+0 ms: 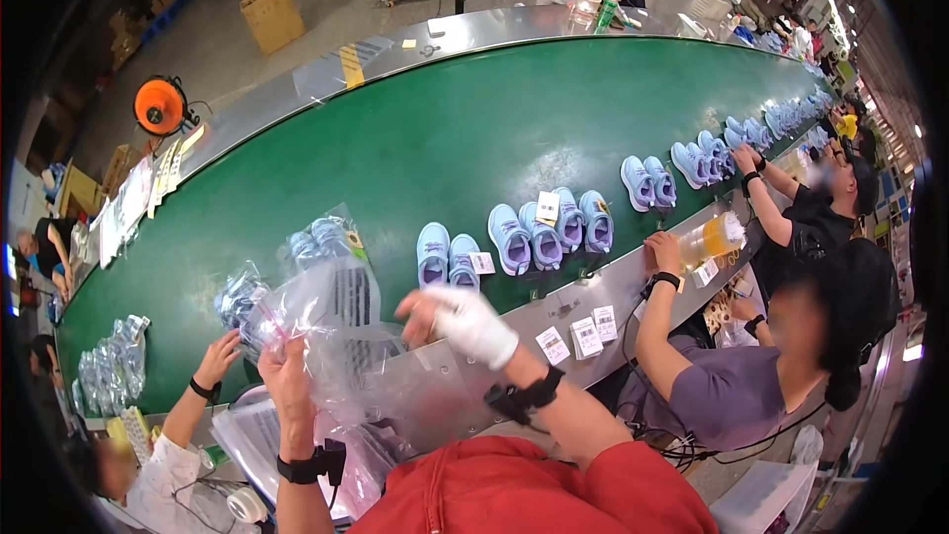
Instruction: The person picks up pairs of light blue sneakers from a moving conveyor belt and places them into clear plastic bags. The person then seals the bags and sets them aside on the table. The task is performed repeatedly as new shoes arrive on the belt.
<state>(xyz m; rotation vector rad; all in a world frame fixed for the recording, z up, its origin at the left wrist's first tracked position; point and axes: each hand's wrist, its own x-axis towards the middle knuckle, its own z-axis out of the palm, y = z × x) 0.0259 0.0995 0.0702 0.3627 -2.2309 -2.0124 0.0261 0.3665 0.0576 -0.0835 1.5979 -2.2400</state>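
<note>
My left hand point(287, 381) is closed on the edge of a clear plastic bag point(341, 302), which spreads over the belt's near edge. My right hand point(460, 326), in a white glove with bare fingertips, hovers just right of the bag. Motion smears its fingers, so their grip is unclear. Just beyond it stands a pair of light blue sneakers point(432, 252) with a white tag point(481, 263). Behind the bag lie bagged blue shoes point(321, 240), and another bagged pair point(240, 299) sits beside a co-worker's hand point(219, 356). More clear bags point(257, 440) are stacked below my left hand.
A green conveyor belt point(395, 129) carries several sneaker pairs point(551, 232) toward the right. Printed tags point(585, 336) lie on its metal edge. Co-workers sit close on both sides, one in a purple shirt point(736, 376). Bagged shoes point(111, 366) stand at far left.
</note>
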